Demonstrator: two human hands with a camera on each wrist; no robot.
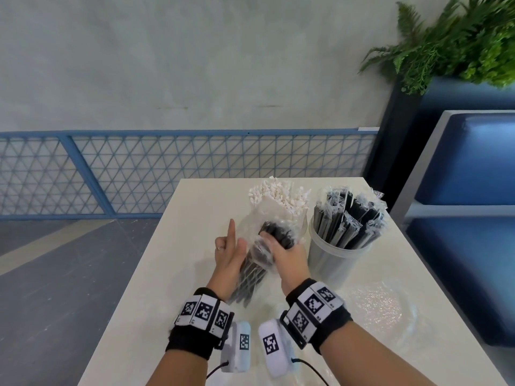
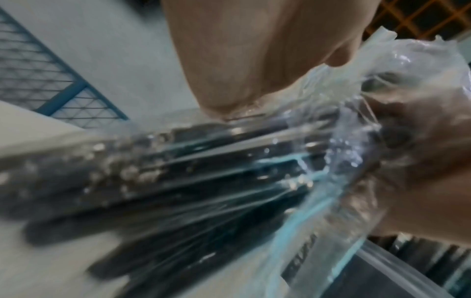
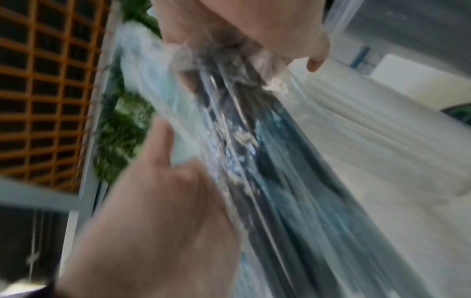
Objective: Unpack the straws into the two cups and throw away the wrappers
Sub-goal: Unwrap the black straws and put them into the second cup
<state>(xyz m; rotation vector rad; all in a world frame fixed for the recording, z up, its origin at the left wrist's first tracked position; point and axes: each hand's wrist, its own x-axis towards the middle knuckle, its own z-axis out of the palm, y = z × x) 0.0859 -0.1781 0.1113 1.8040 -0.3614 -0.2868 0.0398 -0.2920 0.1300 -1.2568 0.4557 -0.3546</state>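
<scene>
A bundle of black straws [image 1: 257, 263] in a clear plastic wrapper [image 2: 339, 153] is held slanted just above the cream table [image 1: 167, 316]. My right hand [image 1: 287, 253] grips the bundle's upper end through the plastic. My left hand [image 1: 230, 253] holds the wrapper's left side, index finger pointing straight up, thumb on the plastic. In the right wrist view the bundle [image 3: 254, 131] runs between both hands. Behind it, white straws [image 1: 278, 196] stand in a cup mostly hidden by the bag. A clear cup [image 1: 337, 260] to the right holds black wrapped straws [image 1: 348, 218].
A crumpled clear wrapper [image 1: 376, 305] lies on the table's near right. A blue padded bench [image 1: 468, 190] stands right of the table, with a planter of ferns [image 1: 459, 40] behind. A blue mesh railing [image 1: 167, 171] runs along the far side.
</scene>
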